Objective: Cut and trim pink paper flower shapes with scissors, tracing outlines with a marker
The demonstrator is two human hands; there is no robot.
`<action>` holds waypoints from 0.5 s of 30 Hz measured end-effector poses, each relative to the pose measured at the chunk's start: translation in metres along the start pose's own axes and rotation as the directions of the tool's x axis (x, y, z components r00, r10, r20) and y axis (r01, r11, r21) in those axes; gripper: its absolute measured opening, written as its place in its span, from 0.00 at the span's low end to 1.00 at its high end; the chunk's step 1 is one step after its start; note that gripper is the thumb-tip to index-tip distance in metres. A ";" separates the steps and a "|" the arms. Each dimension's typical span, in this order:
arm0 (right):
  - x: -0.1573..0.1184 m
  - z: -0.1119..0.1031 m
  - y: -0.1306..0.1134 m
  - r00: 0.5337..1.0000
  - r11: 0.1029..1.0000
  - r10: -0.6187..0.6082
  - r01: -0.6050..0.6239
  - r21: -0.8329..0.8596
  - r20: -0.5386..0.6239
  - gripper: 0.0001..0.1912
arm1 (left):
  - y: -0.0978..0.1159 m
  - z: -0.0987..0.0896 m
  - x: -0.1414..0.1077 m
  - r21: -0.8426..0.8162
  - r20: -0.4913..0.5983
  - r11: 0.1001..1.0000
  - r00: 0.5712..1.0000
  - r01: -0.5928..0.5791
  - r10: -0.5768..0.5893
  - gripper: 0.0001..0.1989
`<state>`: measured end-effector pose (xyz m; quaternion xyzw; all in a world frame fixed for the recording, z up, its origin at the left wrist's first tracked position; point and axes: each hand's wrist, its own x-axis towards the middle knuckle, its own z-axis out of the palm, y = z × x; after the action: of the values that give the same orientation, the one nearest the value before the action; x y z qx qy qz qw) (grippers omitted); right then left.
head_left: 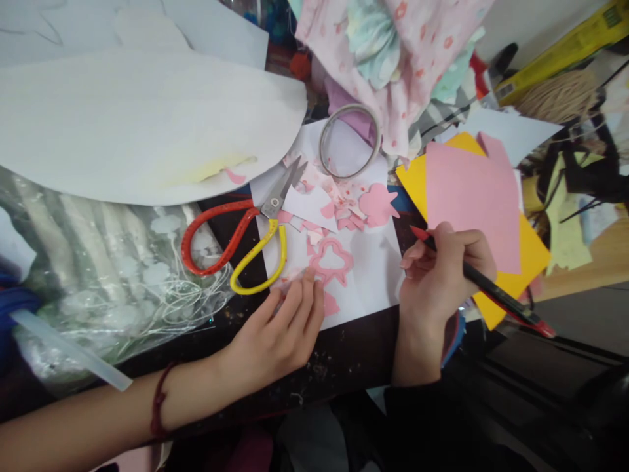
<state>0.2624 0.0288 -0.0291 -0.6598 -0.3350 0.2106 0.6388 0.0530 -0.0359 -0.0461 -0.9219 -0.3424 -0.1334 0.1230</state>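
pencil [491, 288] is pinched by the right hand [437, 282], fingers closed; pink outline [339, 274] is touched by the left hand [282, 328], fingers loosely extended.

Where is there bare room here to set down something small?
Mainly on the white sheet, between the pink outline and the right hand. Another gap, though specked, is the dark tabletop below the sheet, between the left hand and the right. It is crowded farther up, where scissors, paper scraps and a grey ring lie close together.
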 end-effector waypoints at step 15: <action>-0.001 -0.002 0.002 1.000 1.000 0.000 0.000 0.017 -0.001 0.16 | -0.001 -0.001 -0.001 0.004 -0.007 1.000 1.000 -0.003 0.003 0.20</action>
<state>0.2636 0.0274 -0.0311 -0.6545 -0.3327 0.2133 0.6446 0.0512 -0.0361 -0.0454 -0.9218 -0.3406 -0.1358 0.1263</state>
